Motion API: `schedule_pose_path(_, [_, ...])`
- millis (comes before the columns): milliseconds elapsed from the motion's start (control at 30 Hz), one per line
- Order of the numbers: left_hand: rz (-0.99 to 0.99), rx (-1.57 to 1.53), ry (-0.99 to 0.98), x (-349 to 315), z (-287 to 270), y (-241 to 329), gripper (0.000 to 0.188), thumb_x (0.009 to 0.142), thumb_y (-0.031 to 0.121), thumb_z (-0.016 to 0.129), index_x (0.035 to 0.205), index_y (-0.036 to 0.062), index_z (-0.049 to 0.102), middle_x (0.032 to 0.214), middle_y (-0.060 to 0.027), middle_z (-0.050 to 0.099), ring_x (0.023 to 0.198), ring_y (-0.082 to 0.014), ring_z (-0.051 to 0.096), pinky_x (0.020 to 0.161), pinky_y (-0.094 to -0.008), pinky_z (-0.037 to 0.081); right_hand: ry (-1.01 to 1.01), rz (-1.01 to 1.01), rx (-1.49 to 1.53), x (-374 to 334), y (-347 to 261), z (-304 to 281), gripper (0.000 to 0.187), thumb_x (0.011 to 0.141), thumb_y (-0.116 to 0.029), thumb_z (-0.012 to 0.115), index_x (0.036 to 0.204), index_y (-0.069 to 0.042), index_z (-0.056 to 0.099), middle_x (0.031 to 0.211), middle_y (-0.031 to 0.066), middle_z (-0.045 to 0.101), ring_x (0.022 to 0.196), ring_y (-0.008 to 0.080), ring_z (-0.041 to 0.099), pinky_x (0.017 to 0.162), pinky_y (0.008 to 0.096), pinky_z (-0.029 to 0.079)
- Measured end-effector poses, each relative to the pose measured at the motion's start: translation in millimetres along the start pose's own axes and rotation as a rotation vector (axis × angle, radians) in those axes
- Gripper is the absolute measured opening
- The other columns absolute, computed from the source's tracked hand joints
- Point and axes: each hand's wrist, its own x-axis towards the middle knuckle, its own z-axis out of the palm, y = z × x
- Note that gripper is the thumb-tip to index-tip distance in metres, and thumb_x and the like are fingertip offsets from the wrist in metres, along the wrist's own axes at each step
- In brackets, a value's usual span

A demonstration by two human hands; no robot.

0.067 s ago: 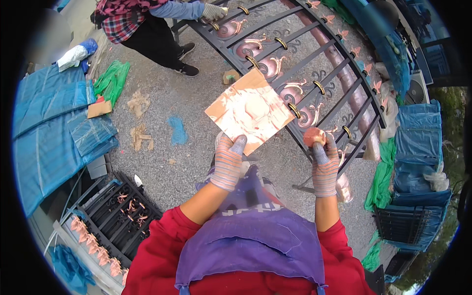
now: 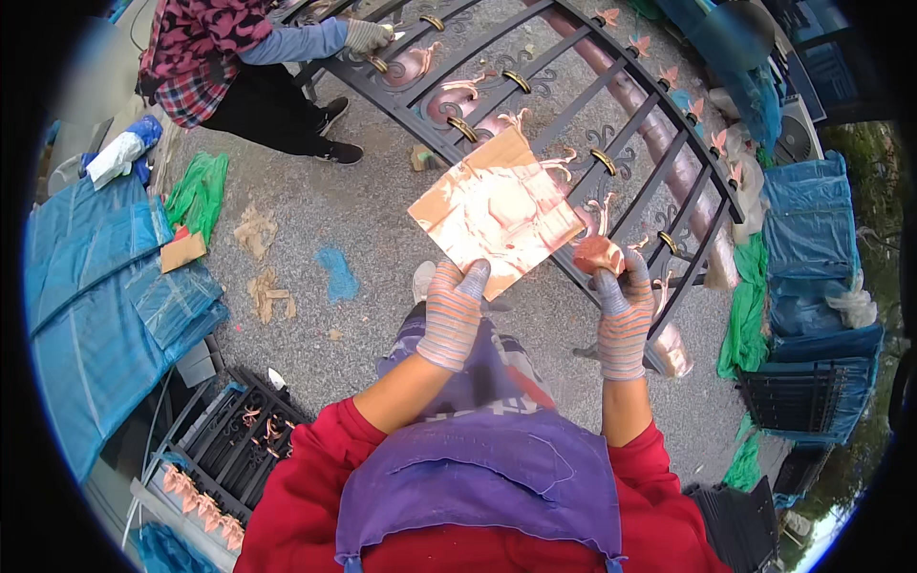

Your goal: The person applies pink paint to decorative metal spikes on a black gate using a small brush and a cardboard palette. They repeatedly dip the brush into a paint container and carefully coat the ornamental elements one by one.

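Note:
My left hand (image 2: pixel 454 315), in a striped knit glove, grips the lower corner of a square piece of cardboard (image 2: pixel 497 210). Pale copper-pink paint is smeared over most of the cardboard's face. In my right hand (image 2: pixel 626 320), gloved the same way, a small rounded reddish-copper dabbing pad, apparently a sponge (image 2: pixel 599 255), is pinched between thumb and fingers. The pad is close to the cardboard's right corner. Just beyond both hands stretches a black metal railing (image 2: pixel 564 272) with scrollwork, gold collars (image 2: pixel 602 162) and copper-tinted ornaments (image 2: pixel 597 215).
Across the railing's far left end, a person's gloved hand (image 2: pixel 368 36) holds something thin and pale. Blue-wrapped stacks (image 2: pixel 95 248) lie at left, with green plastic (image 2: pixel 198 196) beside them. Another black railing (image 2: pixel 234 430) is at lower left. Cardboard scraps (image 2: pixel 256 232) litter the gravelly ground.
My right hand has tilted inward, bringing the sponge nearer the cardboard and away from the railing's ornaments. The railing and the other person sit further left in view.

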Motion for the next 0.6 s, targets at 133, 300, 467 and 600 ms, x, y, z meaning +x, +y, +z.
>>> schedule_pose_path(133, [0.031,0.344,-0.149,37,6,-9,0.017,0.095,0.012,0.055,0.107,-0.0003,0.055,0.091,-0.0075,0.064,0.076,-0.0114,0.062,0.066,-0.0264,0.052,0.06,-0.171,-0.321,20,10,14,0.035,0.08,-0.006,0.072,0.114,-0.006,0.061,0.097,0.0007,0.054,0.085,0.0119,0.05,0.078,0.0269,0.043])
schedule_pose_path(300, [-0.09,0.493,-0.226,62,28,-21,0.017,0.095,0.011,0.053,0.106,-0.0014,0.053,0.093,-0.0094,0.063,0.08,-0.0145,0.065,0.064,-0.0297,0.058,0.188,-0.249,-0.577,44,14,12,0.032,0.077,-0.005,0.071,0.109,-0.006,0.064,0.095,0.0049,0.056,0.081,0.0168,0.051,0.075,0.0292,0.045])
schedule_pose_path(467, [-0.123,0.488,-0.288,73,54,-55,0.018,0.095,0.011,0.052,0.106,-0.0033,0.05,0.096,-0.0121,0.062,0.081,-0.0174,0.066,0.06,-0.0325,0.061,0.302,-0.185,-0.627,63,25,-25,0.033,0.076,-0.007,0.072,0.108,-0.006,0.066,0.092,0.008,0.058,0.085,0.0234,0.054,0.079,0.0341,0.046])
schedule_pose_path(600, [-0.112,0.528,-0.308,73,87,-80,0.018,0.095,0.011,0.051,0.107,-0.0024,0.049,0.098,-0.013,0.061,0.082,-0.0183,0.066,0.061,-0.0313,0.061,0.298,-0.229,-0.707,77,51,-65,0.032,0.076,-0.007,0.073,0.107,-0.007,0.066,0.092,0.009,0.059,0.085,0.0258,0.055,0.08,0.036,0.045])
